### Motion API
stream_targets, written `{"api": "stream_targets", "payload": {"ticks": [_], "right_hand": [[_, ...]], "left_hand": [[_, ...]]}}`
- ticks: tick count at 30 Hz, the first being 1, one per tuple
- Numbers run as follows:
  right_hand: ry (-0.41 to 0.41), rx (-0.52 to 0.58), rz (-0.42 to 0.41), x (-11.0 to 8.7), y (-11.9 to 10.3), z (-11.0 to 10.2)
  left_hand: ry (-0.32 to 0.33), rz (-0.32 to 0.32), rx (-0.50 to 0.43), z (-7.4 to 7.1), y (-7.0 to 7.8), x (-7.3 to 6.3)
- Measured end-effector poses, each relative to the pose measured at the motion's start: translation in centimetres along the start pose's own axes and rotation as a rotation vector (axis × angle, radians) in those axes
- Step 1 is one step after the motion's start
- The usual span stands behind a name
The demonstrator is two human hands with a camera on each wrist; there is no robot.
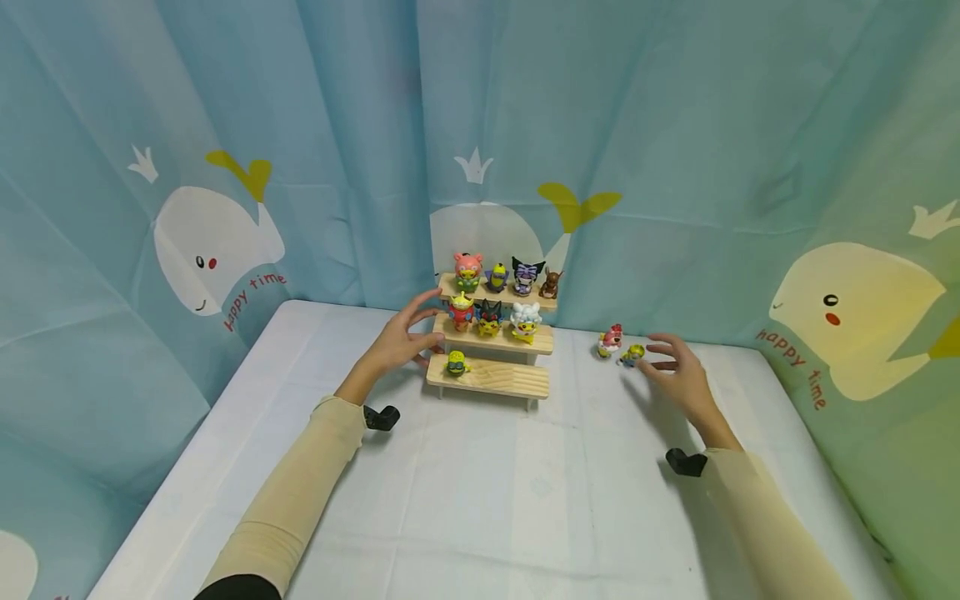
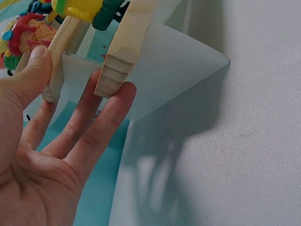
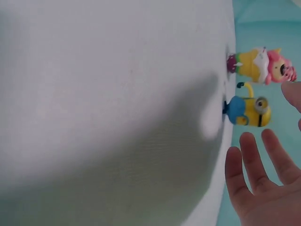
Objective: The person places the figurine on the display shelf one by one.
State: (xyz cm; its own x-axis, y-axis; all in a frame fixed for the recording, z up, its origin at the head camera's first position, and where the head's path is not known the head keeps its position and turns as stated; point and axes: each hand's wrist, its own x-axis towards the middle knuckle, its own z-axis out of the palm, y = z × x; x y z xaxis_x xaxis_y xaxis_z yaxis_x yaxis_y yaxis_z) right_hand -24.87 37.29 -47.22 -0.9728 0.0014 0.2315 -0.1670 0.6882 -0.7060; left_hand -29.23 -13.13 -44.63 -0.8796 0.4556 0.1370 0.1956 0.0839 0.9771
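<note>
A three-tier wooden display stand [image 1: 491, 379] with white supports carries several toy figures. My left hand [image 1: 397, 342] is at the stand's left end, where the left wrist view shows thumb and fingertips touching the ends of two planks [image 2: 115, 75]. On the table to the right stands a Minion figure [image 3: 256, 112], yellow with blue overalls. Beside it is a pink-topped figure [image 3: 258, 66] with a yellow body. My right hand [image 1: 678, 379] is just right of the Minion, fingers spread and holding nothing. On the lowest tier, a small yellow goggled figure [image 1: 456, 363] sits at the left.
The middle tier bears a red figure [image 1: 461, 312], a black-and-yellow one [image 1: 490, 320] and a white-and-yellow one [image 1: 526, 323]. Several more, including a pink figure [image 1: 468, 273], line the top tier. A blue whale-print curtain [image 1: 360, 167] hangs behind the white-covered table [image 1: 480, 500].
</note>
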Motion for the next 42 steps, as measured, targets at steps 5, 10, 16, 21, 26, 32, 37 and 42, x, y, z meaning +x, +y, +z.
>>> {"api": "stream_targets", "payload": {"ticks": [5,10,16,21,26,32,37,42], "right_hand": [[-0.058,0.047,0.089,0.8,0.9,0.4],[-0.092,0.058,0.099,1.2,1.5,0.7],[-0.091,0.042,0.092,1.7,1.6,1.0],[-0.082,0.021,0.103,2.0,1.6,1.2],[-0.076,0.006,0.097,2.0,1.7,1.3],[-0.06,0.005,0.095,1.9,1.8,1.4],[-0.065,0.006,0.106,1.9,1.7,1.3],[-0.076,0.011,0.109,1.8,1.7,1.3]], "left_hand": [[-0.003,-0.002,-0.011,0.0,-0.1,0.1],[-0.005,-0.009,-0.015,0.0,-0.2,0.1],[0.001,-0.017,-0.014,-0.1,-0.3,0.1],[-0.001,-0.015,-0.019,-0.2,-0.4,0.1],[0.001,-0.009,-0.005,-0.2,-0.4,0.2],[0.003,-0.008,-0.005,-0.2,-0.3,0.1],[-0.001,-0.008,-0.02,-0.1,-0.2,0.0],[-0.006,-0.004,-0.033,-0.1,0.0,-0.1]]}}
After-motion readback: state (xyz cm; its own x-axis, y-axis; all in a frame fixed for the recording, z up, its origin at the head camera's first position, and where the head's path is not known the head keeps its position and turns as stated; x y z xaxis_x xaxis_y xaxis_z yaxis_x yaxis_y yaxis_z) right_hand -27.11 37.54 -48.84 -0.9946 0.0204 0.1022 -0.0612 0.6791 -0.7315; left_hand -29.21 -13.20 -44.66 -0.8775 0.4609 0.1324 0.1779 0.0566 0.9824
